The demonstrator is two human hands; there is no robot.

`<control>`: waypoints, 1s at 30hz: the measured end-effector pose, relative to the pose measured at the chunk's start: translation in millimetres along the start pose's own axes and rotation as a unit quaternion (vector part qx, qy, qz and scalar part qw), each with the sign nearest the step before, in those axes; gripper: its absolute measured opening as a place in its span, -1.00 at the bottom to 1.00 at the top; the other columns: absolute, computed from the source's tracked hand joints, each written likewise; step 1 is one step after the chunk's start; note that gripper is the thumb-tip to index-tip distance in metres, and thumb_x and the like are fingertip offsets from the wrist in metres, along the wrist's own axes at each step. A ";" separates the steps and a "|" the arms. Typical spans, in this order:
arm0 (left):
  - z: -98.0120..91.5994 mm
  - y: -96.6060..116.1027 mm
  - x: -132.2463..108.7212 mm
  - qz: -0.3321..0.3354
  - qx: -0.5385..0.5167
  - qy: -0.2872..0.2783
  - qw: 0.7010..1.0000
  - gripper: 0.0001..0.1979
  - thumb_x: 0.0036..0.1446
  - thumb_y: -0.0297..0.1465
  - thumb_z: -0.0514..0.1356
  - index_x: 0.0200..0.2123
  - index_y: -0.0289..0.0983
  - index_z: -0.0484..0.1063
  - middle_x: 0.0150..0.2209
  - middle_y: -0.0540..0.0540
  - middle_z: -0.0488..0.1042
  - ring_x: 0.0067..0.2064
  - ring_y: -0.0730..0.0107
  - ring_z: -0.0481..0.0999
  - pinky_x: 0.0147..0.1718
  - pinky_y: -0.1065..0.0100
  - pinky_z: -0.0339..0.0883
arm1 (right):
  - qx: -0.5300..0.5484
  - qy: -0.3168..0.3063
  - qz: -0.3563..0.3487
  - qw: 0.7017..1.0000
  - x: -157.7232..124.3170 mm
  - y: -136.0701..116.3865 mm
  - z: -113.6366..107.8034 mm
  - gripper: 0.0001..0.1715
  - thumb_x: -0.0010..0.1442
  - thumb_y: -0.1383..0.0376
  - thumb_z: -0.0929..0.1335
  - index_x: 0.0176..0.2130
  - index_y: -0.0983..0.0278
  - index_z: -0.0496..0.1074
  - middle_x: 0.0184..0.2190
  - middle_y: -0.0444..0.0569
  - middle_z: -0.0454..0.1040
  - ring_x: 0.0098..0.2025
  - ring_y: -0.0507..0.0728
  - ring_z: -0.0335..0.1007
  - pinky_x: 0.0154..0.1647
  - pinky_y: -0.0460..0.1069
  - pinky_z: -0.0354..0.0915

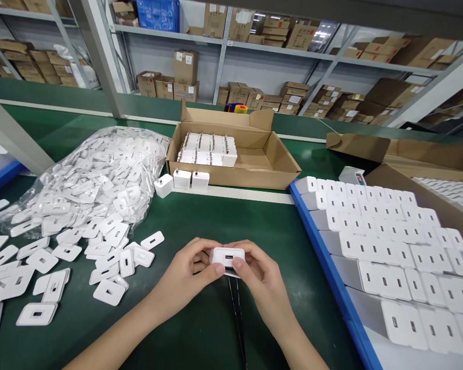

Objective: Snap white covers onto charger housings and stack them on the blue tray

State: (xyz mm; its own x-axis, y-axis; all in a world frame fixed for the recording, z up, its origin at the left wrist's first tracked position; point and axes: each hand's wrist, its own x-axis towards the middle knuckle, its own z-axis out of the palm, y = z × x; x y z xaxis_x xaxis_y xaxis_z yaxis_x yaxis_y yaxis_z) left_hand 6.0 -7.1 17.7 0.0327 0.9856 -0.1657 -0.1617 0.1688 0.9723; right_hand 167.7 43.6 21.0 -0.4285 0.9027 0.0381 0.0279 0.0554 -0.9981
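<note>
A white charger block point(227, 257) with a slot in its top face is held low over the green table, pinched from both sides. My left hand point(187, 275) grips its left end with the thumb pressed near the top. My right hand point(256, 280) grips the right end, thumb on the front edge. A pile of flat white face plates point(111, 262) lies just left of my left hand. A thin dark line point(237, 318) runs on the table under the hands.
A clear bag heaped with white plates point(100, 169) sits at the left. An open cardboard box point(266, 154) holding chargers stands behind, three chargers point(181, 180) in front of it. A blue-edged tray point(324, 246) of stacked chargers fills the right. Shelves of cartons are beyond.
</note>
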 end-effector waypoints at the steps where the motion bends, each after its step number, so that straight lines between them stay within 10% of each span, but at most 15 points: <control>1: -0.4 -0.3 0.3 -0.001 0.006 0.005 1.000 -0.55 0.08 -0.05 0.28 -0.09 -0.24 0.43 -0.10 -0.13 0.40 -0.08 0.17 0.45 -0.04 0.17 0.37 | -0.001 -0.002 0.003 1.000 -0.1 -0.7 0.1 -0.72 0.21 0.03 0.40 -0.29 0.18 0.51 -0.28 -0.06 0.51 -0.26 0.11 0.43 -0.27 -0.07 0.40; 12: 1.7 3.2 -5.4 0.033 0.288 0.000 0.957 -0.83 0.16 -0.23 0.23 -0.32 -0.20 0.41 -0.34 0.02 0.28 -0.32 0.31 0.33 -0.35 0.34 0.18 | -0.062 0.031 0.014 0.998 -1.1 -6.0 -1.3 -0.68 0.27 0.00 0.34 -0.28 0.18 0.50 -0.39 -0.08 0.48 -0.32 0.12 0.43 -0.34 -0.06 0.35; 30: 1.8 6.8 -7.6 -0.011 -0.072 -0.095 0.993 -0.62 0.15 -0.06 0.24 -0.17 -0.23 0.31 -0.31 0.03 0.28 -0.28 0.41 0.28 -0.33 0.40 0.22 | -0.128 -0.045 -0.163 0.977 -5.6 -5.0 -4.0 -0.82 0.30 0.31 0.35 -0.15 0.10 0.54 -0.18 -0.03 0.54 -0.17 0.13 0.50 -0.23 -0.01 0.42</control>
State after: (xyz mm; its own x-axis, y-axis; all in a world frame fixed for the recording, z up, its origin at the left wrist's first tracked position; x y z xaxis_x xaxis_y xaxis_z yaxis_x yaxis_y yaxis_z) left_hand 6.4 -13.5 25.9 0.2214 0.9652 -0.1393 -0.2979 0.2029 0.9328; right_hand 173.5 40.0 26.0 -0.5289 0.7794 0.3359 0.0965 0.4485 -0.8886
